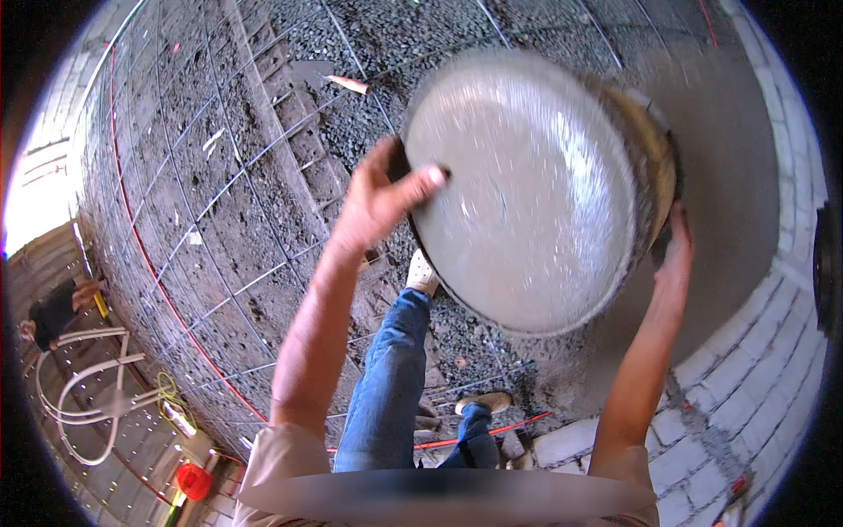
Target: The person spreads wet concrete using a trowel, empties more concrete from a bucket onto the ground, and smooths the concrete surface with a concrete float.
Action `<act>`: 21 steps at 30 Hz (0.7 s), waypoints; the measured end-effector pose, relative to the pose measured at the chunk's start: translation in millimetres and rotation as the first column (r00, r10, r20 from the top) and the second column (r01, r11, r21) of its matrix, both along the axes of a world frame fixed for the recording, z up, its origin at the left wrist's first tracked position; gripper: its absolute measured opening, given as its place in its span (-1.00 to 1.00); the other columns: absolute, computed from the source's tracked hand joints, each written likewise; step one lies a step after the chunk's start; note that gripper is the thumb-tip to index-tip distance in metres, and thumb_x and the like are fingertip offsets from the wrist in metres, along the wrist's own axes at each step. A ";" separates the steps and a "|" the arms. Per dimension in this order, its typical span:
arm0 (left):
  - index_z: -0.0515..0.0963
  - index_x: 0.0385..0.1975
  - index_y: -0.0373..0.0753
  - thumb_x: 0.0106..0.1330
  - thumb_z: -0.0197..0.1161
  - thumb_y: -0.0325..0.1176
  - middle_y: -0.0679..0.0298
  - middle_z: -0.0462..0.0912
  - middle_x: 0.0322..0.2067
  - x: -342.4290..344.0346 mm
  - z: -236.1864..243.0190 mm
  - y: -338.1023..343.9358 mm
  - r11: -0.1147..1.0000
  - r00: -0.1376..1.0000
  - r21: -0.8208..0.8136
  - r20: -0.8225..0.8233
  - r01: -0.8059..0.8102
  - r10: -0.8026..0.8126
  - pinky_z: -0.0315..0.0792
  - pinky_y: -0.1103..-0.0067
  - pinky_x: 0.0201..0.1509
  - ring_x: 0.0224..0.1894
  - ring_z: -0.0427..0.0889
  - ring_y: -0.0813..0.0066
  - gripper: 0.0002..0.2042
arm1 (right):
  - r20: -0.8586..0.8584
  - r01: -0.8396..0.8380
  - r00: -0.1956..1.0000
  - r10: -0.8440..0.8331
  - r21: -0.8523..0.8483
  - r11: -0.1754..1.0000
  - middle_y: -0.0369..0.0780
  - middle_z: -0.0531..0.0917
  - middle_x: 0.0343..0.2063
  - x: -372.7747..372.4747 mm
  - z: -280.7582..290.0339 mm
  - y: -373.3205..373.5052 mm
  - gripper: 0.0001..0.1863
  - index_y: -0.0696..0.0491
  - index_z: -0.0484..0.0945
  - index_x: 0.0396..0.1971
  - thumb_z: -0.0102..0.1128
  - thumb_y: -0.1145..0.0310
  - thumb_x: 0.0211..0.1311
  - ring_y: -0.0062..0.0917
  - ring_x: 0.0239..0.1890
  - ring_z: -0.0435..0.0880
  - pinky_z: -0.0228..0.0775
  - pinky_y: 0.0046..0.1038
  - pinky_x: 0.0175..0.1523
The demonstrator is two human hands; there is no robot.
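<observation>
A large round basin [518, 193], grey and shiny wet inside with a yellowish outer wall, is held tilted in front of me, blurred by motion. Whether it holds wet mix or only a coating is unclear. My left hand [386, 193] grips its left rim, thumb over the inside and fingers behind. On the other side my right hand [674, 250] presses against the outer wall, low on the right; its fingertips are partly hidden. Smooth wet concrete [729, 176] spreads to the right, behind and beneath the basin.
Steel reinforcing bars [250, 167] cross the gravelly ground under and around my feet. A red line [140, 237] runs along the left. Pale block walling [738, 351] borders the right. At far left are a person [57, 312], coiled white hose [88, 395] and a red object [193, 481].
</observation>
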State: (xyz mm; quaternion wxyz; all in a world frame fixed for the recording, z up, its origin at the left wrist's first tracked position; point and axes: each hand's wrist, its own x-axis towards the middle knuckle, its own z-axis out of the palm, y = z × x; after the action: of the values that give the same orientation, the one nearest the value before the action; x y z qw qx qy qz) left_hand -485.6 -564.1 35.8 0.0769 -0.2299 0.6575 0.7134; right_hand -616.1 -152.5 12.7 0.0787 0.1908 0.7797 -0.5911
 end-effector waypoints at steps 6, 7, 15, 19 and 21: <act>0.22 0.21 -0.38 0.27 0.08 0.10 0.01 0.41 0.09 2.0 -46.6 -105.1 0.943 0.976 -0.262 0.005 -0.208 0.217 0.22 0.41 0.23 0.16 0.35 0.28 -0.30 | -0.546 -0.331 0.766 0.340 0.118 0.936 -0.14 0.56 -0.09 -100.7 66.0 -195.4 -0.54 0.22 0.42 -0.04 0.26 0.25 0.16 -0.50 -0.08 0.54 0.34 -0.46 0.04; 0.22 0.18 -0.44 0.31 0.09 0.01 -0.02 0.44 0.05 27.2 -62.2 -111.1 0.945 0.965 -0.243 0.091 -0.218 0.246 0.25 0.46 0.21 0.14 0.38 0.32 -0.35 | -0.578 -0.398 0.681 0.450 0.223 0.890 -0.16 0.60 -0.16 -108.5 61.8 -229.9 -0.60 0.24 0.49 -0.15 0.29 0.25 0.14 -0.52 -0.17 0.58 0.40 -0.48 -0.05; 0.45 -0.08 -0.44 0.15 0.26 -0.01 -0.15 0.57 -0.19 303.6 -172.9 -47.0 0.869 0.704 -0.386 0.707 0.311 0.062 0.43 0.35 -0.06 -0.10 0.58 -0.01 -0.43 | -0.191 -0.212 0.414 0.890 0.931 0.298 -0.08 0.49 -0.16 -148.7 -112.5 -406.7 -0.65 0.08 0.40 -0.21 0.17 0.38 -0.07 -0.20 -0.01 0.42 0.17 -0.17 0.07; 0.46 -0.07 -0.45 0.16 0.23 0.02 -0.17 0.57 -0.16 446.8 -171.9 -32.1 0.953 0.523 -0.275 0.835 0.128 0.171 0.40 0.39 0.02 -0.05 0.55 0.02 -0.41 | -0.183 -0.142 0.239 0.954 0.965 0.221 -0.15 0.46 -0.26 -121.2 -158.1 -404.5 -0.72 0.03 0.42 -0.25 0.14 0.41 -0.05 -0.26 -0.09 0.39 0.14 -0.17 0.09; 0.47 -0.08 -0.46 0.16 0.23 0.03 -0.15 0.57 -0.15 490.7 -167.0 -37.5 0.967 0.456 -0.235 0.874 0.101 0.165 0.38 0.42 0.05 -0.01 0.54 0.07 -0.41 | -0.204 -0.176 0.202 0.958 0.954 0.241 -0.15 0.45 -0.23 -111.9 -156.6 -397.8 -0.69 0.03 0.42 -0.24 0.18 0.37 -0.06 -0.23 -0.06 0.38 0.14 -0.17 0.08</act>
State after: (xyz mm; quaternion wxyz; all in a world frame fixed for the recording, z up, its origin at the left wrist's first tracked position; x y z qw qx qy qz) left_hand 5.1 -601.6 -131.2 0.3644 -0.5881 0.6013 0.3997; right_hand -728.0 -550.3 -143.9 -0.1246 -0.4544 0.8768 -0.0964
